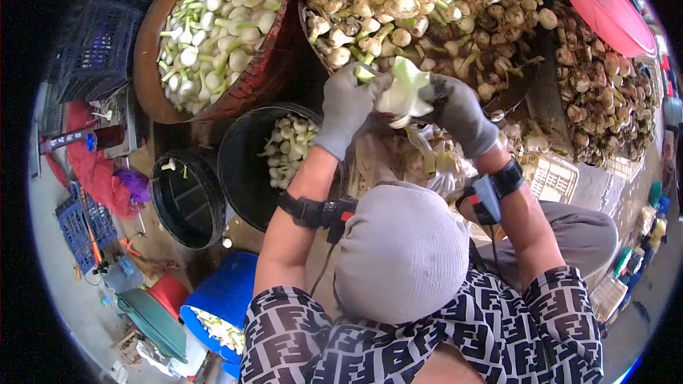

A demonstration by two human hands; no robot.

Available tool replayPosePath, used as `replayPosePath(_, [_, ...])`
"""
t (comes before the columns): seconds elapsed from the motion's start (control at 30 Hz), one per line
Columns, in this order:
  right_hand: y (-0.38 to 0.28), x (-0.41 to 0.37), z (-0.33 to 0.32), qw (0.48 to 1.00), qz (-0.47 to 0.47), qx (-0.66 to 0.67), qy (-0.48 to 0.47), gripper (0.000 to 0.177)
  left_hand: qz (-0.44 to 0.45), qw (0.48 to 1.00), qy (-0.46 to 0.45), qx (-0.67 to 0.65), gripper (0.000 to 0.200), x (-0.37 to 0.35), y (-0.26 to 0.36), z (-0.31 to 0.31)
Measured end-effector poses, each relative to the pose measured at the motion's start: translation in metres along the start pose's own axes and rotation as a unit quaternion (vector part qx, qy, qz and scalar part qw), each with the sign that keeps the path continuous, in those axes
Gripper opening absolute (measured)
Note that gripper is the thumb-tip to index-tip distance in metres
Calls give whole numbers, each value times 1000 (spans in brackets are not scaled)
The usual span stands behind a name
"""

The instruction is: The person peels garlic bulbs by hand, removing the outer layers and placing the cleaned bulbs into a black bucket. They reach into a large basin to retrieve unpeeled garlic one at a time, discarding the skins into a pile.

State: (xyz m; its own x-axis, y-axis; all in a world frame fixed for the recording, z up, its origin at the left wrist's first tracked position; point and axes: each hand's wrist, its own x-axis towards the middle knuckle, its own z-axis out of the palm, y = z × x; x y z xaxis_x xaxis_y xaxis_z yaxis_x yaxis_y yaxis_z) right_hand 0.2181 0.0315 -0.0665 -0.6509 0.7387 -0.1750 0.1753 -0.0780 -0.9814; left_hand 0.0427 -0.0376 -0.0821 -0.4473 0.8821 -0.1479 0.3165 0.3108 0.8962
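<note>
holding the white bulb just below the basket of untrimmed bulbs; our left hand and right hand clamp it, fingers curled; loose outer leaves may slip in our grip, dropping it.

Base of bulb, perhaps behind fingers.

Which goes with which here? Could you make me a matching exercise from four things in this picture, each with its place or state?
Things:
1 white bulb
2 brown basin
3 larger black bucket
4 pink lid

Places or states:
A at the top right edge
B held between the gloved left hand and right hand
C heaped with trimmed white bulbs
D partly filled with bulbs, beside the left forearm

Pairs: 1-B, 2-C, 3-D, 4-A.
</note>
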Motion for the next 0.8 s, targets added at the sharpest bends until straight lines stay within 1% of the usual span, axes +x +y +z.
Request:
replayPosePath(0.03, [1,-3,-12,997,-21,-69,-16,18,-16,998,-50,-32,22,-2,6,-5])
replayPosePath(0.07, [1,-6,-25,989,-42,-139,-32,19,-11,992,-81,-98,22,-4,7,-8])
replayPosePath(0.1, [3,-7,-26,983,-82,-159,34,19,-6,980,-111,-162,23,-4,7,-12])
replayPosePath(0.13, [-6,-10,-39,949,-173,-261,31,17,-1,964,-140,-227,24,-5,6,-15])
replayPosePath(0.17, [-3,-14,-48,952,-147,-267,40,21,46,957,-176,-228,23,-6,4,-22])
replayPosePath(0.2, [0,-19,-59,953,-121,-273,48,24,53,930,-194,-308,22,-6,3,-22])
replayPosePath(0.23, [-5,-31,-64,905,-199,-367,76,26,61,897,-209,-385,21,-7,2,-22])
replayPosePath(0.27, [-3,-37,-71,883,-235,-403,53,25,69,858,-222,-459,20,-6,-1,-22])
replayPosePath(0.3, [11,-47,-77,909,-205,-355,81,26,37,822,-222,-524,22,-5,-10,-23])
replayPosePath(0.4, [23,-79,-94,932,-133,-333,55,26,-49,698,-161,-696,26,0,-20,-29])
replayPosePath(0.47, [7,-91,-93,905,0,-421,-62,25,-99,715,-87,-687,29,10,-38,-34])
replayPosePath(0.5, [13,-93,-92,928,186,-304,-105,26,-124,722,-50,-679,32,15,-47,-37])
replayPosePath(0.53, [7,-91,-84,904,365,-170,-142,26,-158,697,-50,-697,30,21,-53,-47])
replayPosePath(0.57, [-5,-89,-78,833,296,-378,-277,33,-204,715,41,-667,28,27,-60,-55])
replayPosePath(0.6, [2,-96,-78,803,167,-502,-275,31,-116,673,43,-730,34,30,-49,-65])
replayPosePath(0.63, [1,-86,-76,811,179,-507,-231,29,-86,578,-19,-811,41,38,-56,-84])
replayPosePath(0.67, [0,-70,-75,816,190,-513,-189,27,-73,483,-27,-872,35,49,-62,-100])
replayPosePath(0.7, [4,-59,-80,881,203,-410,-117,26,-38,566,34,-823,36,50,-47,-108])
replayPosePath(0.73, [8,-42,-79,885,150,-429,-100,25,-1,642,95,-761,37,51,-33,-115])
replayPosePath(0.77, [11,-22,-73,887,97,-444,-81,24,-18,634,47,-772,37,53,-32,-114])
replayPosePath(0.8, [18,-3,-65,897,91,-426,-78,24,-33,624,-2,-781,38,55,-31,-110])
